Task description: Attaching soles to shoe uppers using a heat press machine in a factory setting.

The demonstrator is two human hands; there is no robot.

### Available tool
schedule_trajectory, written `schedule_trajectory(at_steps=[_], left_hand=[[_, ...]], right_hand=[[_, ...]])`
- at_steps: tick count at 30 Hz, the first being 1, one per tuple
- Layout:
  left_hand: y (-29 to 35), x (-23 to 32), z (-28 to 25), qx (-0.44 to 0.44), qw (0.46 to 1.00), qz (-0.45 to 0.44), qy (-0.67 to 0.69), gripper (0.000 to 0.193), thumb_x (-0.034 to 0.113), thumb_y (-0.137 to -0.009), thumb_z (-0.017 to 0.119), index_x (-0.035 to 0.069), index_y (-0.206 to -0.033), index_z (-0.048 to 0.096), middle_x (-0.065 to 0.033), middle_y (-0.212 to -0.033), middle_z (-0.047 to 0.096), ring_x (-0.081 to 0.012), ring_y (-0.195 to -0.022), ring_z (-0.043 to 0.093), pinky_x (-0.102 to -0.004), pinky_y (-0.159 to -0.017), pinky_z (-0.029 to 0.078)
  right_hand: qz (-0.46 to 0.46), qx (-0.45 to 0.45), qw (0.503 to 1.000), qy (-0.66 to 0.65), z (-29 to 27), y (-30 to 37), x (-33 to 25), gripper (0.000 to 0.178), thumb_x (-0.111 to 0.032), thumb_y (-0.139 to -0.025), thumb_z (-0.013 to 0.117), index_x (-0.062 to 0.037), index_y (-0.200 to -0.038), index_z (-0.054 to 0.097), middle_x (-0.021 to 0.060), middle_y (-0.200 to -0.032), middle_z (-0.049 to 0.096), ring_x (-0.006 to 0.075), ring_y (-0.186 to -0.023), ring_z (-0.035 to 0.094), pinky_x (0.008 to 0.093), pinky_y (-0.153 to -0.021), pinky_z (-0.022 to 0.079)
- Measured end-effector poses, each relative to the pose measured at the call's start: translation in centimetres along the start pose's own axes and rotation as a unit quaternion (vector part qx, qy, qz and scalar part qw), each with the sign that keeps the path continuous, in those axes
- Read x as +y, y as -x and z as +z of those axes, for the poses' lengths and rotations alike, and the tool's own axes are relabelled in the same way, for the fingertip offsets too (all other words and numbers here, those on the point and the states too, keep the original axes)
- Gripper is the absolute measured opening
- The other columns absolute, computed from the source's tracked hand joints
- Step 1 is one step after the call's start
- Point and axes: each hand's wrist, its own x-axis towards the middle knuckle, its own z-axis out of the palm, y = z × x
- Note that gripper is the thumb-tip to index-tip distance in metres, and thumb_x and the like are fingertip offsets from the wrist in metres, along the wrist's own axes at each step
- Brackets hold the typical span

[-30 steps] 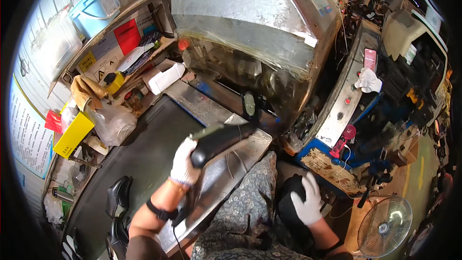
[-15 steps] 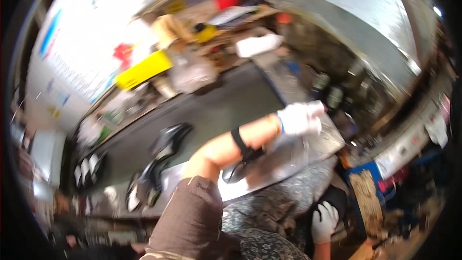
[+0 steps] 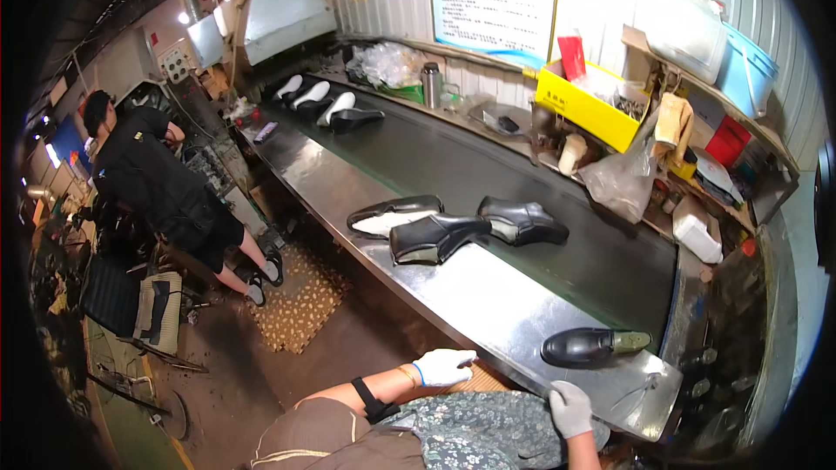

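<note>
- We had both gloved hands at the near edge of the steel bench [image 3: 488, 296], with nothing gripped in either.
- Our left hand [image 3: 442, 366] lay loose on the bench edge, fingers slack and holding nothing.
- Our right hand [image 3: 570, 409] rested at the bench lip with its fingers curled; from this angle we could not tell whether it pinched the edge or only leaned there.
- The nearest shoe, a glossy black one [image 3: 579, 347], lay on its side on the bench, just beyond our right hand and apart from it.
- We judged that shoe as set down and let go, so that part looked done.
- Further along, on the dark belt [image 3: 488, 176], sat a black ankle boot [image 3: 435, 238], a second boot [image 3: 522, 221] and a flat shoe with a pale insole [image 3: 394, 215], close together and well away from our hands; these seemed still to be handled.
- At the far end more shoes [image 3: 324, 105] waited in a row.
- Another person in dark clothes [image 3: 161, 187] stood across the aisle.
</note>
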Motion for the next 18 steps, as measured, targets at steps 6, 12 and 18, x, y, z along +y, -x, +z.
schedule_trajectory(at_steps=[6, 12, 18], left_hand=[[-7.3, 4.6, -1.4, -0.050, 0.986, 0.149, 0.061, 0.030, 0.027, -0.095, 0.063, 0.008, -0.117, 0.069, -0.0158, -0.104, 0.072, -0.0335, -0.092, 0.070, -0.0442, -0.086, 0.056], [-21.5, 16.6, 4.2, 0.071, 0.928, 0.359, -0.072, 0.062, 0.036, -0.082, 0.074, -0.002, -0.129, 0.059, -0.0270, -0.111, 0.067, -0.0437, -0.105, 0.065, -0.0536, -0.091, 0.053], [-28.2, 19.7, 5.7, -0.103, 0.979, 0.175, -0.024, 0.094, 0.038, -0.068, 0.086, -0.002, -0.145, 0.051, -0.0286, -0.122, 0.068, -0.0432, -0.115, 0.067, -0.0445, -0.102, 0.054]], right_hand=[[0.070, 0.114, 0.985, 0.111, 3.5, 2.4, -1.6, 0.020, -0.019, -0.095, 0.069, -0.0055, -0.108, 0.077, 0.0172, -0.120, 0.074, 0.0368, -0.111, 0.071, 0.0460, -0.099, 0.055], [0.177, 0.183, 0.963, 0.091, 2.9, 4.5, -3.7, 0.023, -0.019, -0.096, 0.065, -0.0042, -0.108, 0.076, 0.0146, -0.119, 0.075, 0.0339, -0.111, 0.070, 0.0447, -0.101, 0.054], [0.134, 0.184, 0.968, 0.103, 3.1, 6.0, -4.9, 0.023, -0.019, -0.095, 0.067, -0.0044, -0.109, 0.077, 0.0136, -0.116, 0.075, 0.0336, -0.106, 0.072, 0.0440, -0.099, 0.056]])
